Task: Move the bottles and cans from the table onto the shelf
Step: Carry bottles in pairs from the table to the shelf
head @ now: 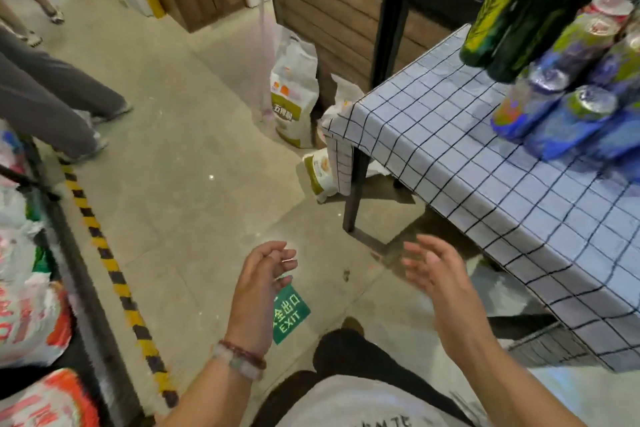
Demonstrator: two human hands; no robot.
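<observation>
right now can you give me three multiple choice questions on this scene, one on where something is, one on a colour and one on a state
1. Where do the cans stand?
A. on the floor
B. on the checked tablecloth, at the table's far right
C. in a hand

2. What colour is the exit sign on the floor?
A. green
B. red
C. yellow

3. What are the two hands doing?
A. each grips a bottle
B. both press on the table
C. both hold nothing

Answers:
1 B, the cans sit beside the dark green bottles on the cloth.
2 A, it is green with white lettering.
3 C, the left hand and right hand are in the air above the floor with loose, empty fingers.
</observation>
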